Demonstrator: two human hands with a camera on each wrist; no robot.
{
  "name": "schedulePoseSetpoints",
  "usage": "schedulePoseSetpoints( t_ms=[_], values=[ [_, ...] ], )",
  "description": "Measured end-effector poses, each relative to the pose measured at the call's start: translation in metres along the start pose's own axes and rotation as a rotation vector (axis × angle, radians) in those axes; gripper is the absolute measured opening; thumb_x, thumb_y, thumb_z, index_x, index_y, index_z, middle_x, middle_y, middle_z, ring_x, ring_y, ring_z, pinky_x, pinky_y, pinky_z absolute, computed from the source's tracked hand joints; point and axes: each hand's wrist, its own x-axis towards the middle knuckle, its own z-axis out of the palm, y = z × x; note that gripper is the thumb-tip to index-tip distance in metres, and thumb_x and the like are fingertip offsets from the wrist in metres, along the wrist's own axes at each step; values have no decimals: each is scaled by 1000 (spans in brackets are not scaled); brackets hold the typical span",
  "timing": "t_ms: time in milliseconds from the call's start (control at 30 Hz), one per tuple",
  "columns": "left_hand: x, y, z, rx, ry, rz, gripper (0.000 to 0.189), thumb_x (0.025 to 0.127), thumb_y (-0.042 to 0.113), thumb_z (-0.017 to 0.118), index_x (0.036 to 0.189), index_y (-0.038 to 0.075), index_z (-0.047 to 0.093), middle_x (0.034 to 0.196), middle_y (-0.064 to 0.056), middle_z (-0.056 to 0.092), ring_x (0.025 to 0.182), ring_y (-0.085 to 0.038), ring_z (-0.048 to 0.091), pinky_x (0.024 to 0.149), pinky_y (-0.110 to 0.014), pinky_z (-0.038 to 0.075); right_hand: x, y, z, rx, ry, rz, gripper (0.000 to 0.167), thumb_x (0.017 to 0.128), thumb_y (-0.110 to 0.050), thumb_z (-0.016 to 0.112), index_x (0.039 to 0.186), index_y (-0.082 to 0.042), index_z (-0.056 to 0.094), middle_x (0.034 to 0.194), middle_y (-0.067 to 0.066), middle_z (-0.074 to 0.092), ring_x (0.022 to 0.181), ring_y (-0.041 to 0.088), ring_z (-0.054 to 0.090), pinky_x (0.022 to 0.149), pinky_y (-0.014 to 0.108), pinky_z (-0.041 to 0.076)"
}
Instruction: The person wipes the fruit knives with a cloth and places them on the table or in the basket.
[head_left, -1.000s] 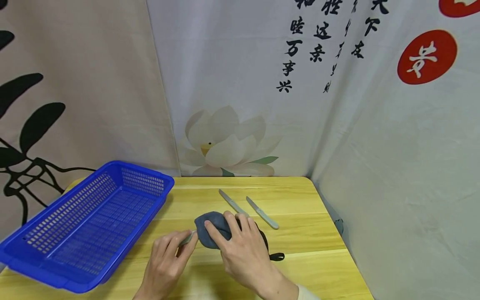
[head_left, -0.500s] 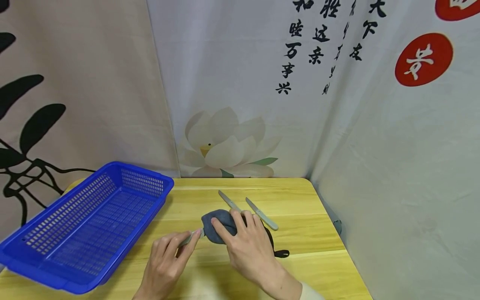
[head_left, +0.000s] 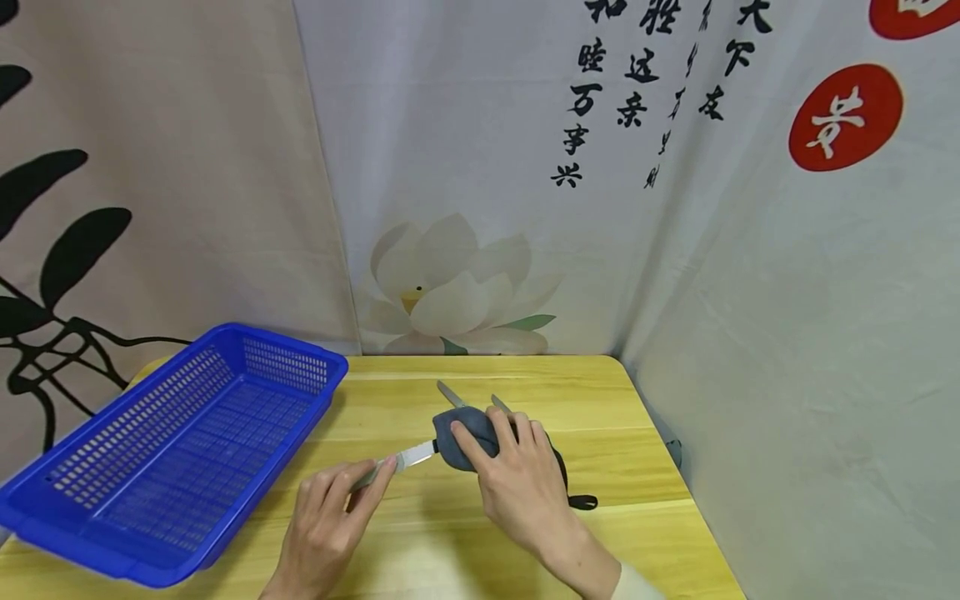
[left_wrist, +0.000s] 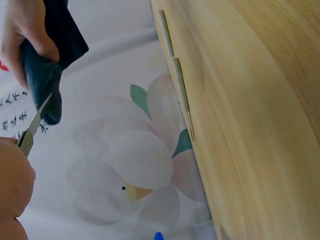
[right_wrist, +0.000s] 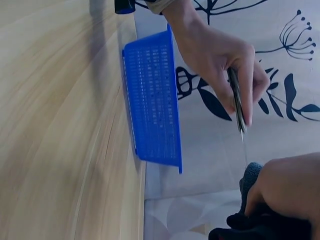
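A small knife point(head_left: 416, 454) with a pale handle is pinched by the fingers of my left hand point(head_left: 322, 512). Its bare blade points right, and the tip meets the edge of a blue-grey cloth point(head_left: 452, 446). My right hand point(head_left: 525, 496) grips that cloth above the table, thumb on top; a black loop point(head_left: 582, 502) trails from it. In the left wrist view the blade point(left_wrist: 41, 112) overlaps the cloth point(left_wrist: 47, 95). On the table behind the right hand lie two more knives, of which the left blade point(head_left: 448, 392) and right blade point(head_left: 500, 403) show; their handles are hidden.
A blue plastic basket point(head_left: 204, 560) with mesh walls stands left on the wooden table point(head_left: 637, 533). Printed fabric point(head_left: 465, 125) hangs behind the table and along its right side.
My right hand and the cloth have moved right and slightly away, baring more of the blade. They now cover the handles of the two lying knives. My left hand has hardly moved.
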Motion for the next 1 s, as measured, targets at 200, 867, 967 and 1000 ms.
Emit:
schedulePoseSetpoints(
  t_ms=[200,867,967,1000],
  values=[
    [1,-3,-1,9,27,3,33,118,1,51,115,0,84,92,-19,72,77,-32,57,64,-38,40,-6,16,1,38,13,72,63,95,-16,82,154,-33,69,140,20,67,108,36,62,87,44,53],
    [-7,-1,0,-17,-60,-11,40,119,-1,46,107,-1,85,97,-19,74,82,-31,58,69,-39,40,9,-33,-11,44,58,-113,71,91,-35,87,158,-36,63,142,13,64,103,28,59,89,39,53],
    [-6,-2,1,-25,-25,4,41,118,-3,47,101,-2,84,96,-20,75,80,-32,59,69,-39,40,11,-37,-10,38,57,-117,71,92,-35,85,159,-37,62,141,12,65,99,28,56,88,38,52],
    [-5,-3,1,-26,-13,8,40,117,-3,48,100,-2,84,95,-20,75,80,-32,59,69,-40,40,11,-37,-10,38,55,-115,71,92,-35,84,160,-37,62,142,12,65,98,28,55,87,38,51]
  ],
)
